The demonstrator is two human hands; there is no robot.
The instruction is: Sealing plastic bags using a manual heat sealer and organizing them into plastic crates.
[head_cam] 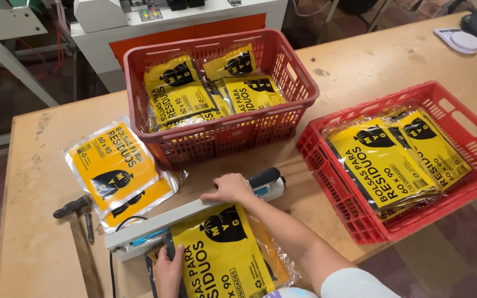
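A white heat sealer (155, 226) with a black handle (264, 177) lies across the near edge of the wooden table (34, 237). My right hand (228, 187) presses flat on its bar, fingers spread. A yellow and black plastic packet (222, 254) has its top end under the sealer bar. My left hand (168, 271) rests on the packet's left edge, holding it in place.
A red basket (222, 129) with several yellow packets stands behind the sealer. A lower red crate (332, 165) of packets sits at the right. Loose packets (114, 168) lie at the left, a hammer (75, 221) beside them. A white machine (194, 14) stands behind the table.
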